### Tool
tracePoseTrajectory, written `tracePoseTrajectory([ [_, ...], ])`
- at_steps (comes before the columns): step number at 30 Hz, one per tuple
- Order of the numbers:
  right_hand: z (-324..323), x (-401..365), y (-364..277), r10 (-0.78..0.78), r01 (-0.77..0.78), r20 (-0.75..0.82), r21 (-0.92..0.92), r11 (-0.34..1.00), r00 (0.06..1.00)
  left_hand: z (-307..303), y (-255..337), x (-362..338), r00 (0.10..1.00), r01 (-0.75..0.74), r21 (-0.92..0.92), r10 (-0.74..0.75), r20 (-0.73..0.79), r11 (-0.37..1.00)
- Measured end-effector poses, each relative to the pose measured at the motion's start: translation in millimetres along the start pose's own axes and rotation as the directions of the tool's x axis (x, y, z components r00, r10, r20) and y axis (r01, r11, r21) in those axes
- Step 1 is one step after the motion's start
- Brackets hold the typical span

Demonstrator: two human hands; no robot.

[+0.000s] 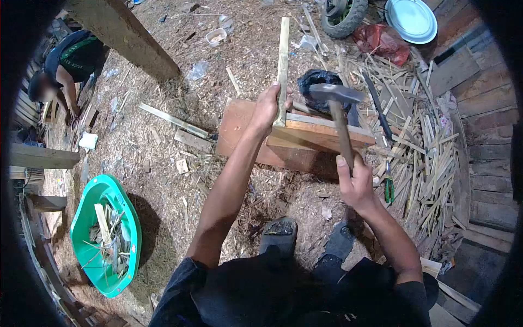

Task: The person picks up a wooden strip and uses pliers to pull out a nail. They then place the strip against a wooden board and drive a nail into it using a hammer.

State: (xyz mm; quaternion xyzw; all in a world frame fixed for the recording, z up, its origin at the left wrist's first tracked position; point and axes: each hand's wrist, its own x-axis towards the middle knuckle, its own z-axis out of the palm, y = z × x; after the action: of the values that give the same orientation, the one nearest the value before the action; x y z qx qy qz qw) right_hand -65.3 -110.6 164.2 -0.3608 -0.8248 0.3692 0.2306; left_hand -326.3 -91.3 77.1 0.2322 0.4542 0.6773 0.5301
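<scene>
My left hand [265, 110] is closed round a pale wooden strip [283, 52], which stands up with its lower end at the left end of a wooden block [321, 135]. In my right hand [357, 182] is a hammer [342, 128], gripped by its wooden handle. The hammer's metal head is raised, slightly blurred, over the right part of the block. Beneath the block lies a reddish-brown board [235, 125]. A black plastic bag [313, 82] sits just behind, partly covered by the hammer head.
Green-handled pliers [389, 188] lie right of my right hand, beside a pile of thin wooden strips [430, 163]. At left stands a green basin [136, 234] holding wood scraps. Another person [68, 65] bends down beyond a thick wooden post [128, 41]. Shavings cover the ground.
</scene>
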Motion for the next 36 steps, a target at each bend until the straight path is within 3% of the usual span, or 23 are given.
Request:
tracePoseTrajectory([
  [3, 4, 1, 5, 0.083, -0.048, 0.236, -0.149, 0.988, 0.968, 2, 7, -1, 0.998, 0.043, 0.181, -0.034, -0.053, 0.983],
  [4, 2, 1, 4, 0.097, -0.064, 0.245, -0.138, 0.988, 0.965, 4, 7, 0, 0.996, 0.055, 0.159, -0.044, -0.072, 0.986],
  [7, -3, -3, -11, 0.062, -0.060, 0.076, -0.035, 0.998, 0.995, 7, 6, -3, 0.996, -0.017, 0.146, 0.029, -0.081, 0.989],
  [8, 1, -3, -10, 0.046, -0.046, 0.021, 0.026, 0.999, 0.999, 3, 2, -1, 1.000, -0.016, 0.065, 0.016, -0.014, 0.998],
  [11, 1, -1, 4, 0.085, -0.056, 0.237, -0.128, 0.990, 0.968, 5, 5, -1, 0.995, 0.042, 0.098, -0.033, -0.094, 0.994],
  [12, -2, 0, 2, 0.089, -0.072, 0.224, -0.083, 0.994, 0.970, 5, 3, 3, 0.993, -0.005, 0.147, 0.022, -0.113, 0.989],
  [15, -7, 6, -10, 0.034, -0.032, 0.064, -0.026, 0.999, 0.997, -1, -1, 1, 1.000, -0.001, 0.108, 0.003, -0.018, 0.994],
  [16, -5, 12, -17, -0.047, 0.048, -0.042, 0.024, 0.999, 0.998, -2, 1, 1, 1.000, 0.004, 0.061, -0.004, 0.011, 0.998],
  [19, -19, 32, -17, 0.073, -0.078, 0.039, 0.150, 0.986, 0.997, 3, 10, -9, 1.000, 0.008, 0.141, -0.009, 0.012, 0.990],
  [21, -22, 53, -3, -0.039, 0.042, -0.071, 0.051, 0.998, 0.997, 7, 18, -19, 1.000, 0.030, 0.255, -0.031, 0.000, 0.966],
  [23, -17, 74, 37, -0.174, 0.155, -0.171, -0.115, 0.981, 0.970, 15, 37, -35, 0.998, 0.065, 0.489, -0.058, -0.028, 0.870],
  [25, -8, 82, 54, -0.094, 0.077, -0.123, -0.133, 0.988, 0.988, 33, 73, -49, 0.975, 0.192, 0.712, -0.215, -0.058, 0.676],
  [27, 5, 81, 66, -0.006, 0.001, -0.048, -0.107, 0.994, 0.999, -18, 28, -31, 0.967, 0.216, 0.506, -0.256, 0.009, 0.835],
  [28, 11, 80, 72, -0.086, 0.066, -0.077, -0.238, 0.969, 0.993, -33, 23, -31, 0.941, 0.247, 0.502, -0.328, 0.078, 0.829],
  [32, 12, 72, 66, -0.090, 0.051, -0.168, -0.226, 0.973, 0.982, -1, 58, -68, 0.903, 0.336, 0.641, -0.430, -0.010, 0.690],
  [35, 15, 62, 65, -0.081, 0.035, -0.212, -0.211, 0.977, 0.974, -19, 41, -72, 0.941, -0.207, 0.902, -0.176, 0.290, 0.380],
  [36, 16, 59, 68, -0.080, 0.040, -0.205, -0.195, 0.980, 0.975, -17, 36, -75, 0.962, -0.191, 0.919, -0.118, 0.245, 0.344],
])
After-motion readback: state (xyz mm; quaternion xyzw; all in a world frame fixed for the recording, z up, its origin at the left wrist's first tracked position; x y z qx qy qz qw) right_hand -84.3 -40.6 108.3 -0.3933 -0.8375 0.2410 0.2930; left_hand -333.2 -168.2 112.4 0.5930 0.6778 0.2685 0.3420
